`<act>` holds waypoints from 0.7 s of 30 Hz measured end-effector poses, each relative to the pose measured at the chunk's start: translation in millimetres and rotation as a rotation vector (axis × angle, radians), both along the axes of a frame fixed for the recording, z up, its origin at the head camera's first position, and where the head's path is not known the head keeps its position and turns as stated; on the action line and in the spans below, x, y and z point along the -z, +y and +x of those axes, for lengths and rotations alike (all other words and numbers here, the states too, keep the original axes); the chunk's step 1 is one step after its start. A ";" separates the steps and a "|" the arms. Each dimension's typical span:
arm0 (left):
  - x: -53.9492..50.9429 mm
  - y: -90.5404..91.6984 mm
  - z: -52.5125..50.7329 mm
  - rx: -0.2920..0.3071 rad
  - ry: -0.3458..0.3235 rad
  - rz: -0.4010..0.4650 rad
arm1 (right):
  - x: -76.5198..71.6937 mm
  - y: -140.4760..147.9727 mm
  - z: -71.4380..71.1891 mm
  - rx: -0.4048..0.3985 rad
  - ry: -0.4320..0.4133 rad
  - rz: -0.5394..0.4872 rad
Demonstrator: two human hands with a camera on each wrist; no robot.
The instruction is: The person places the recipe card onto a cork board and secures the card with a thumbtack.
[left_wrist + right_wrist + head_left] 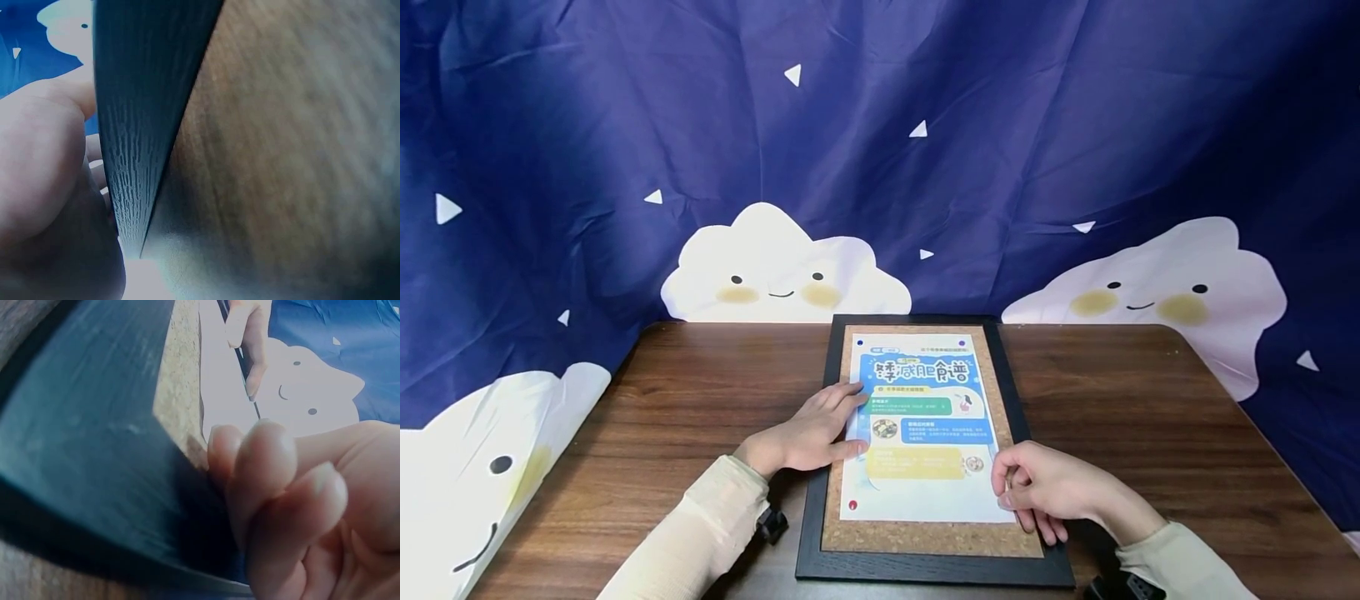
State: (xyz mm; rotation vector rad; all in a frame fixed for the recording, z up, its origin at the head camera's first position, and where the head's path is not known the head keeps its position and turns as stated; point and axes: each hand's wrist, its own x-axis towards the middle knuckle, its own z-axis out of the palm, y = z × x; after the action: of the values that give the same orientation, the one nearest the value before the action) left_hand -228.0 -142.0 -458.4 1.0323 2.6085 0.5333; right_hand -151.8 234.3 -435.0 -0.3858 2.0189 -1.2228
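A cork board [936, 537] in a black frame [925, 569] lies on the table with a printed sheet [925, 496] on it. Blue pins sit in the sheet's upper left [860, 342] and upper right [962, 342]; a red pin [853, 505] marks the lower left. My left hand [816, 429] lies across the frame's left side, its fingertips resting on the sheet's edge. At the sheet's lower right corner, my right hand [1048, 483] has its thumb and forefinger together, other fingers bent over the frame. Anything between those fingertips is hidden, also in the right wrist view.
The brown wooden table [1120, 392] extends on both sides of the board. Behind it hangs a dark blue curtain [880, 150] with smiling white clouds. In the left wrist view, the frame's side [147, 125] stands above the tabletop.
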 end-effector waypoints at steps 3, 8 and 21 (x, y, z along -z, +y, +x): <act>-0.1 -0.5 -0.5 -0.003 -0.003 -0.006 | -0.5 -0.8 -0.4 -0.001 0.003 0.009; 1.1 -0.1 -0.5 -0.007 0.001 -0.005 | 1.0 1.2 -0.9 0.000 0.009 0.010; -0.6 1.5 1.0 0.000 -0.005 -0.009 | 15.3 21.4 14.1 0.042 0.126 -0.117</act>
State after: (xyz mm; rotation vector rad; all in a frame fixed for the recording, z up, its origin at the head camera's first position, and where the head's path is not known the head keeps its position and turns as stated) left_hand -227.1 -140.5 -457.9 1.0267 2.6044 0.5235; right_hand -137.7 255.6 -450.3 -0.4904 2.0757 -1.3777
